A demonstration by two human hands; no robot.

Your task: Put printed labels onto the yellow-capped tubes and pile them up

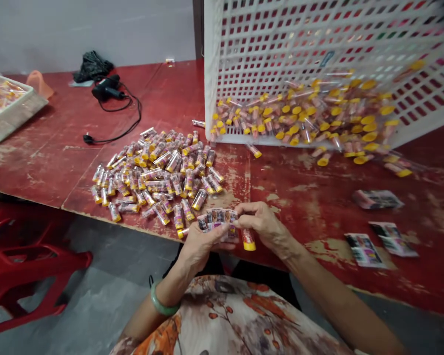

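Note:
My left hand (202,249) is closed on a small fan of printed plastic sleeves (216,217) above the table's front edge. From the right, the fingers of my right hand (265,224) pinch the edge of these sleeves. A clear tube with a yellow cap (248,242) hangs below the right fingers, cap down, seemingly held in the same hand. Just left of my hands spreads a heap of sleeved tubes (159,172) with yellow caps. More flat printed sleeves lie to the right, in a thick stack (378,199) and two smaller bundles (365,250).
A white lattice basket (211,64) lies tipped on its side, with yellow-capped tubes (299,116) spilling out onto the worn red table (281,182). Farther left are a black hair dryer (107,88) with cord, a black bag (92,66), and a white tray (18,111). Red stools (29,266) stand below.

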